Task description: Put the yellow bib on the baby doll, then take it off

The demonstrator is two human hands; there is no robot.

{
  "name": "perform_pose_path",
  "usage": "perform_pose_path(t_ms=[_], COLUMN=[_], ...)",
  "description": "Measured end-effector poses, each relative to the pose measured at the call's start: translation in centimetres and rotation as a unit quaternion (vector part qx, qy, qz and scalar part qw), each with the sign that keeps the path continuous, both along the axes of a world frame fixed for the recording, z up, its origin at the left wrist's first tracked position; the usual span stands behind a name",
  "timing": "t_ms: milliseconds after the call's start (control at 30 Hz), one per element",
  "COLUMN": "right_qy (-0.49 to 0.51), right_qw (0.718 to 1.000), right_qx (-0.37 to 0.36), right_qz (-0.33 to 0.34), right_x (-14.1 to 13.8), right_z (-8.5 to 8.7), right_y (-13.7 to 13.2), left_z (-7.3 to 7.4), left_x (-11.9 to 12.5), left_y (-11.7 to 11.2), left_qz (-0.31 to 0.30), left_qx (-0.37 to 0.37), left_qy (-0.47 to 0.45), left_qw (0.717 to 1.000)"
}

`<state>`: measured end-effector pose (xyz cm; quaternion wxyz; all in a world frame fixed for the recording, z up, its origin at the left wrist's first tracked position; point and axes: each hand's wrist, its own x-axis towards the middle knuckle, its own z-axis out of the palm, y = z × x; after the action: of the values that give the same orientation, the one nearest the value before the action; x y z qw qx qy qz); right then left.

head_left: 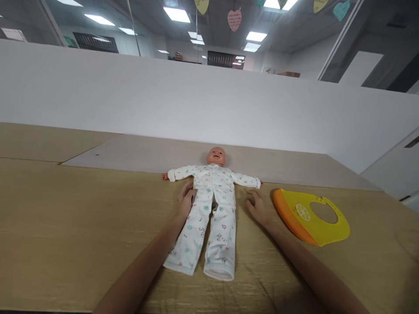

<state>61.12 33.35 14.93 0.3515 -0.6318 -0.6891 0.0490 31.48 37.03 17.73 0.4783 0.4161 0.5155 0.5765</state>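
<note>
A baby doll (211, 198) in white printed pajamas lies on its back on the wooden table (72, 226), arms spread, head toward the wall. My left hand (186, 198) rests against the doll's hip on its left side, fingers stretched along the cloth and holding nothing. My right hand (258, 207) lies flat and open on the table just right of the doll's waist, apart from it. A yellow and orange silicone bib (310, 218) lies to the right of that hand.
A white partition wall (163, 100) runs along the table's far edge. A lighter tabletop panel (131, 152) lies behind the doll. Paper hearts hang from the ceiling above.
</note>
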Motion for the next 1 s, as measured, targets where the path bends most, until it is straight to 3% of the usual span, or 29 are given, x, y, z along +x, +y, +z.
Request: perform_pose_path(t_ms=[167, 267, 333, 400, 600, 800, 1000], right_qy=[0.014, -0.083, -0.179, -0.264, -0.361, -0.360, -0.380], right_qw=[0.969, 0.915, 0.879, 0.863, 0.872, 0.865, 0.852], right_qx=[0.154, 0.184, 0.169, 0.133, 0.132, 0.122, 0.103], right_qz=[0.193, 0.351, 0.409, 0.411, 0.302, 0.328, 0.344], right_x=[-6.1, -9.8, -11.2, -11.7, -11.5, -11.6, -10.0], right_z=[4.2, 6.8, 7.4, 7.1, 5.1, 5.2, 6.5], right_y=[-5.2, -8.8, -10.7, -11.9, -12.7, -12.8, -13.0], left_z=[0.8, 1.0, 1.0, 0.9, 0.0, -0.8, -0.5], left_x=[1.4, 2.0, 2.4, 2.6, 2.6, 2.3, 2.1], left_y=[-1.1, -1.4, -1.5, -1.5, -1.3, -1.0, -1.2], left_qz=[-0.011, 0.018, 0.050, 0.069, 0.056, 0.040, 0.029], left_qx=[0.004, -0.009, -0.033, -0.044, -0.013, -0.014, -0.011], left_qy=[-0.047, -0.053, -0.064, -0.069, -0.039, -0.017, 0.021], left_qw=[0.999, 0.998, 0.996, 0.994, 0.998, 0.999, 0.999])
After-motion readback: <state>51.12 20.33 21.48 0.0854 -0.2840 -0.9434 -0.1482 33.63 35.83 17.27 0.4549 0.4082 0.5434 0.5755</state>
